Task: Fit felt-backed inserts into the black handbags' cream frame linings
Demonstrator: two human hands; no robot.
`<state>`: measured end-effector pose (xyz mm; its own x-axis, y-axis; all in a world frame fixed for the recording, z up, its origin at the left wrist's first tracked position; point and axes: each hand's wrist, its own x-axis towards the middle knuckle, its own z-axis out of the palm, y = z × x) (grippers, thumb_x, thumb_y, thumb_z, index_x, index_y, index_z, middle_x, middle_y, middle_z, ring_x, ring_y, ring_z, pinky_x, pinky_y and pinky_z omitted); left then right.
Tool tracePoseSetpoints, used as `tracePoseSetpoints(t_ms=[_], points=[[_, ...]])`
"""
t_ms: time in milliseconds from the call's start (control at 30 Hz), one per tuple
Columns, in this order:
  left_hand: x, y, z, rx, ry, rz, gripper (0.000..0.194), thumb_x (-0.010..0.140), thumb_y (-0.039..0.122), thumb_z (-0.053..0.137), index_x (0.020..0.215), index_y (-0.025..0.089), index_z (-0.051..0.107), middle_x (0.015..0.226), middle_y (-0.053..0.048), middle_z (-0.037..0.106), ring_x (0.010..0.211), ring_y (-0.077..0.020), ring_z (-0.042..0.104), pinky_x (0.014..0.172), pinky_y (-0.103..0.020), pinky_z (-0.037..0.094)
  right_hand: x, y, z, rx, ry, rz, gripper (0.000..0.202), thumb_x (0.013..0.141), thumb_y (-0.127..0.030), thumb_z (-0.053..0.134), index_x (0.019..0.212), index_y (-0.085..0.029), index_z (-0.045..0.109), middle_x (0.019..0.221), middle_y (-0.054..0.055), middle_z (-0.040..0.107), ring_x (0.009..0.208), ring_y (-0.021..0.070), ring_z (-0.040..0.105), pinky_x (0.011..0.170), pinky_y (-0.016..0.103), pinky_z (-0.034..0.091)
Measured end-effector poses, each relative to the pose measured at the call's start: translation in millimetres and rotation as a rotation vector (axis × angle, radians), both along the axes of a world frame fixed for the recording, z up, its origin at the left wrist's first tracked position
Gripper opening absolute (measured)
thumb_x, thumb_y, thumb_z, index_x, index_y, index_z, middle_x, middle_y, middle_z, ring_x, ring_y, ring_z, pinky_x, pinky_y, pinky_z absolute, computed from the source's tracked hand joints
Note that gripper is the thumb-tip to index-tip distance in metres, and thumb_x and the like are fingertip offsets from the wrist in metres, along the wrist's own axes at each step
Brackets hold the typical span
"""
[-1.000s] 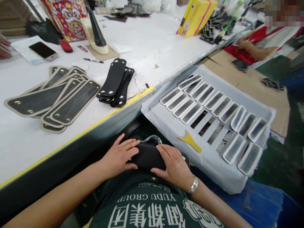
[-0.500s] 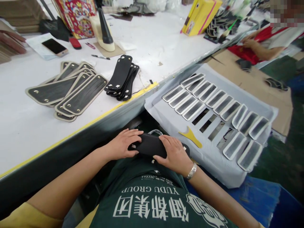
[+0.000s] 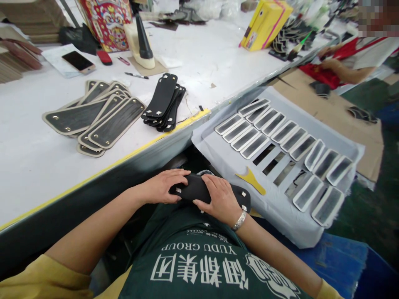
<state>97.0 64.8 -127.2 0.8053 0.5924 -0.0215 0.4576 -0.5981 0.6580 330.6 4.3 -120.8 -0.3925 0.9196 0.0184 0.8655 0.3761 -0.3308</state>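
Note:
A black strap-like panel (image 3: 195, 189) with rounded ends and small whitish tabs lies across my lap, above the dark green apron (image 3: 190, 232). My left hand (image 3: 165, 185) grips its left end, thumb below and fingers over the top. Across its middle, my right hand (image 3: 220, 197) is closed on it, so the right end with two tabs shows beyond the wrist. Whether more panels lie beneath is hard to make out. On the table, a stack of similar black panels (image 3: 162, 97) sits beside a pile of grey panels with beige borders (image 3: 115, 124).
A slotted grey tray (image 3: 212, 145) at the right bears rows of pale-edged pieces and a yellow forked tool (image 3: 251, 180). The table's yellow-taped edge (image 3: 124, 164) runs before me. A phone (image 3: 77, 61), a pen (image 3: 136, 75) and a yellow box (image 3: 264, 25) lie farther back. Another person sits at right.
My right hand has slid left along the black panel, uncovering more of its right end. My left hand still holds the left end. The view has shifted slightly.

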Motion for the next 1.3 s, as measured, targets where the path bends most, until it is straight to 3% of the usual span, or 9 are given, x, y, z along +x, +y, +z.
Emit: tracePoseSetpoints(t_ms=[300, 533, 600, 700, 800, 967, 1100, 1300], points=[[-1.7, 0.8, -4.2, -0.118, -0.041, 0.023, 0.039, 0.068, 0.022, 0.069, 0.104, 0.019, 0.056, 0.138, -0.012, 0.043, 0.126, -0.0224, 0.041, 0.105, -0.037, 0.032, -2.9, 2.2, -1.0, -0.002, 0.035, -0.015, 0.061, 0.070, -0.046, 0.066, 0.119, -0.013, 0.049, 0.119, 0.014, 0.055, 0.110, 0.0297, 0.048, 0.097, 0.044, 0.035], [-1.5, -3.1, -3.5, -0.182, -0.064, 0.070, 0.041, 0.067, 0.021, 0.069, 0.106, 0.021, 0.055, 0.141, -0.009, 0.040, 0.129, -0.0233, 0.036, 0.107, -0.038, 0.029, -9.5, 9.6, -2.2, -0.008, 0.013, -0.022, 0.075, 0.067, -0.057, 0.068, 0.123, -0.011, 0.047, 0.121, 0.016, 0.054, 0.113, 0.0305, 0.047, 0.097, 0.045, 0.035], [-2.4, -5.8, -7.3, -0.226, -0.092, 0.107, 0.051, 0.068, 0.025, 0.069, 0.116, 0.023, 0.051, 0.144, -0.008, 0.036, 0.132, -0.0234, 0.033, 0.109, -0.039, 0.026, -10.4, 11.0, -2.7, -0.020, 0.021, -0.042, 0.073, 0.066, -0.056, 0.070, 0.121, -0.012, 0.049, 0.120, 0.015, 0.055, 0.111, 0.0299, 0.048, 0.096, 0.045, 0.036], [-4.8, -12.3, -17.6, -0.339, -0.163, 0.249, 0.084, 0.068, 0.033, 0.072, 0.138, 0.025, 0.028, 0.149, -0.010, 0.026, 0.135, -0.0250, 0.027, 0.112, -0.043, 0.021, -9.4, 11.0, -2.5, -0.039, 0.042, -0.068, 0.070, 0.067, -0.056, 0.070, 0.120, -0.014, 0.050, 0.119, 0.013, 0.055, 0.110, 0.0292, 0.049, 0.096, 0.045, 0.036], [-5.1, -22.2, -28.5, -0.498, -0.258, 0.368, 0.098, 0.067, 0.039, 0.073, 0.144, 0.025, 0.014, 0.149, -0.010, 0.025, 0.135, -0.0270, 0.027, 0.112, -0.045, 0.020, -8.1, 9.8, -1.8, -0.061, 0.051, -0.077, 0.068, 0.068, -0.056, 0.068, 0.120, -0.015, 0.050, 0.120, 0.013, 0.055, 0.111, 0.0295, 0.047, 0.097, 0.045, 0.034], [5.2, -36.9, -39.9, -0.656, -0.456, 0.476, 0.080, 0.077, 0.041, 0.063, 0.142, 0.026, 0.018, 0.148, -0.008, 0.029, 0.134, -0.0259, 0.030, 0.110, -0.042, 0.025, -8.0, 9.9, -1.9, -0.092, 0.047, -0.083, 0.070, 0.067, -0.056, 0.069, 0.121, -0.015, 0.048, 0.121, 0.012, 0.054, 0.112, 0.0292, 0.046, 0.098, 0.045, 0.034], [12.2, -39.2, -46.8, -0.631, -0.449, 0.553, 0.075, 0.078, 0.039, 0.063, 0.140, 0.027, 0.022, 0.147, -0.007, 0.030, 0.133, -0.0249, 0.032, 0.109, -0.040, 0.028, -8.6, 14.3, -0.1, -0.098, 0.040, -0.085, 0.070, 0.067, -0.056, 0.070, 0.120, -0.014, 0.049, 0.121, 0.012, 0.054, 0.111, 0.0288, 0.047, 0.098, 0.045, 0.034], [8.0, -38.6, -60.3, -0.550, -0.434, 0.517, 0.077, 0.079, 0.040, 0.062, 0.141, 0.029, 0.017, 0.146, -0.007, 0.029, 0.132, -0.0251, 0.032, 0.111, -0.043, 0.022, -14.8, 26.6, -1.2, -0.145, -0.014, -0.071, 0.063, 0.073, -0.059, 0.063, 0.115, -0.013, 0.051, 0.111, 0.013, 0.059, 0.102, 0.0287, 0.052, 0.090, 0.044, 0.040]])
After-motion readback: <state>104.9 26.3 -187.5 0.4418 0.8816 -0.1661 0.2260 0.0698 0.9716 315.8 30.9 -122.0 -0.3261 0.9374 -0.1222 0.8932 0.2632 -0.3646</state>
